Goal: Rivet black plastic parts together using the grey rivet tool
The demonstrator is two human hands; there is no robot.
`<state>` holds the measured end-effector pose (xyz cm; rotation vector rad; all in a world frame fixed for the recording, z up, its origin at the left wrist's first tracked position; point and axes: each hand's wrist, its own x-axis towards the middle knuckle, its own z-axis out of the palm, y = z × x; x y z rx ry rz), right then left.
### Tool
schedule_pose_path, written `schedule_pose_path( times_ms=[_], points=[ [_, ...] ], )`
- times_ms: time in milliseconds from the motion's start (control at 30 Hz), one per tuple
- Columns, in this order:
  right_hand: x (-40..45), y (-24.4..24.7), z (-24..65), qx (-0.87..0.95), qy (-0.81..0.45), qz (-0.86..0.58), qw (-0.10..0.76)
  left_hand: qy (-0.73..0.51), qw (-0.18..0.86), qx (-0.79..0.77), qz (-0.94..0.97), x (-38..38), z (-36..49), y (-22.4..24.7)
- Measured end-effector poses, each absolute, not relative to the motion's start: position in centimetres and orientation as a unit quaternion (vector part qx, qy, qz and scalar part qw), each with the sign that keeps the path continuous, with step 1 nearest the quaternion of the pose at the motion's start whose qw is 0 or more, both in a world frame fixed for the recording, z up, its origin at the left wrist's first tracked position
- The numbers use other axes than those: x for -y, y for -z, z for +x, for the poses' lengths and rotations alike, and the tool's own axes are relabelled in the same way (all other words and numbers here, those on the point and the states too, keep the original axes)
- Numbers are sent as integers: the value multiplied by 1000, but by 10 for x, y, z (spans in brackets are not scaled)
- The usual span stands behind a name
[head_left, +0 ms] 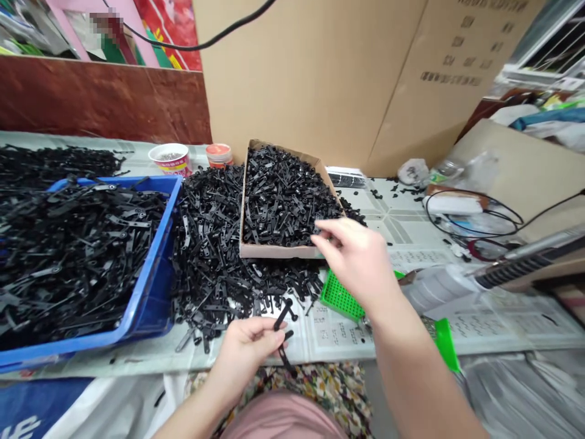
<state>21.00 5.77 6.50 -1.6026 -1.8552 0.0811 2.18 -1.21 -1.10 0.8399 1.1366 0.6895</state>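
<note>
Black plastic link parts [283,314], pinched between thumb and fingers of left hand [249,347], held over near edge of bench [304,350]. Upper piece slants away and rightward; lower one angles back toward the body. Left hand is the nearer; right hand [363,253] lies beyond and to the right, at the near-right corner of the cardboard tray [283,251] of small black parts. Its thumb and forefinger curl close together; cannot tell whether they grip a piece. Green basket [340,296] just below right hand; blue bin [68,349] off left.
</note>
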Motion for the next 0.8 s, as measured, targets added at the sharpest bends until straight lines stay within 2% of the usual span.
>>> schedule_pose_path(
  times_ms=[100,167,200,267,333,367,467,533,633,800],
  points=[
    [-94,-69,202,738,29,-641,210,-324,707,-520,355,8,30,7],
    [-107,-70,199,744,25,-643,179,-329,710,-518,344,5,35,3],
    [-108,-70,199,746,20,-636,198,-333,713,-515,341,3,37,1],
    [-99,-72,202,741,-6,-604,294,-340,719,-505,336,0,39,-3],
    [-79,-73,206,721,-89,-553,409,-355,720,-495,331,-2,41,-5],
    [-67,-71,208,708,-156,-529,440,-363,721,-491,327,-3,42,-5],
    [-32,-55,212,676,-384,-491,393,-379,724,-485,311,-4,43,-6],
    [-16,-39,213,636,-462,-495,371,-376,729,-481,310,-4,45,-5],
    [-7,-23,216,620,-459,-517,373,-370,734,-472,319,-3,47,-4],
    [-9,-26,221,683,-362,-501,389,-350,737,-469,339,-1,49,-9]
  ],
)
